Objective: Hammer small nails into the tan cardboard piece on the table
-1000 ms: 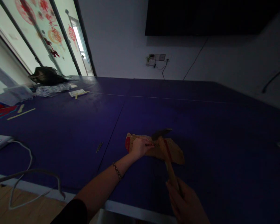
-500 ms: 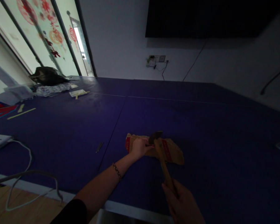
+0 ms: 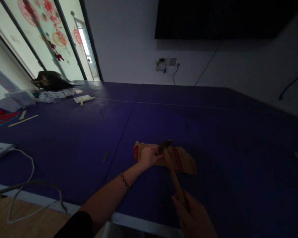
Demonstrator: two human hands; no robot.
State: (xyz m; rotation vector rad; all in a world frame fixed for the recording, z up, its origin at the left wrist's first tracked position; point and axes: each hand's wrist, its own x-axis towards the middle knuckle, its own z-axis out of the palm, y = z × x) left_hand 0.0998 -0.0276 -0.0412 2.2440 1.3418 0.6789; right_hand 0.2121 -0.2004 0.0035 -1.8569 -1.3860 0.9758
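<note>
In my right hand (image 3: 195,215) is a hammer (image 3: 173,178), gripped low on its wooden handle. Its dark metal head lies over a flat brown piece with red bands (image 3: 186,162), which looks like cardboard or an insole, on the purple table (image 3: 213,125). My left hand (image 3: 149,157) rests on that brown piece, fingers pinched together just left of the hammer head. Whatever those fingers hold is too small and dark to make out. A few thin metal pieces, like nails (image 3: 105,156), lie on the table to the left of my left forearm.
A white device (image 3: 1,150) with a pale cable (image 3: 31,165) lies at the left edge. Farther back are a black bag (image 3: 51,81), a small white tray (image 3: 83,99) and red strips (image 3: 2,119). A dark screen (image 3: 213,19) hangs on the wall.
</note>
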